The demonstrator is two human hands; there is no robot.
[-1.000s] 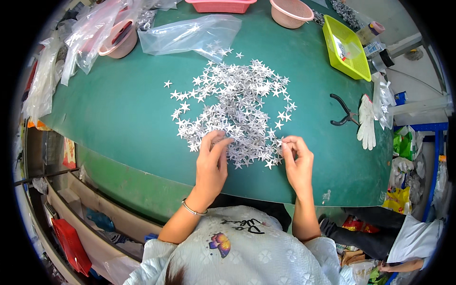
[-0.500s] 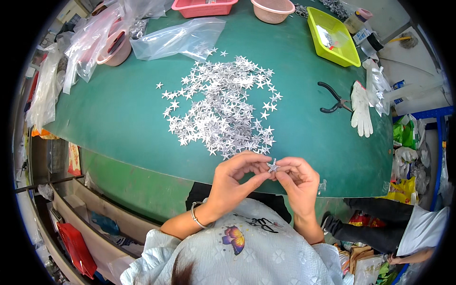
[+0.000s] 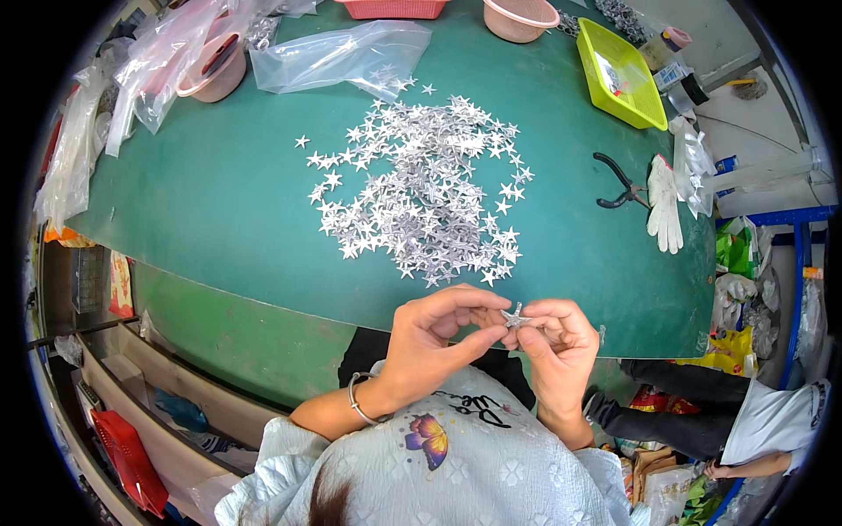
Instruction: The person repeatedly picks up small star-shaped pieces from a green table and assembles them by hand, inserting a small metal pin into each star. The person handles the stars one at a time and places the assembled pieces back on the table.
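Between my two hands, just over the table's near edge, a small silver metal starfish [image 3: 516, 317] is pinched at the fingertips. My left hand [image 3: 444, 330] grips its left side with thumb and fingers. My right hand [image 3: 559, 340] pinches the same starfish from the right with thumb and forefinger. Beyond my hands, a large loose pile of similar silver starfish [image 3: 421, 188] is spread on the green table [image 3: 237, 219]. Several single ones lie scattered round the pile's rim.
Black-handled pliers [image 3: 624, 184] and a white glove [image 3: 664, 206] lie at right. A yellow-green basket [image 3: 624, 74], a pink bowl [image 3: 521, 19], a red basket [image 3: 395, 8] and a clear plastic bag [image 3: 342, 57] occupy the far side. Another person [image 3: 693, 412] is at lower right.
The starfish has been tilted between my fingers, so one arm now points up. My hands have shifted slightly right, and the whole view has turned a little.
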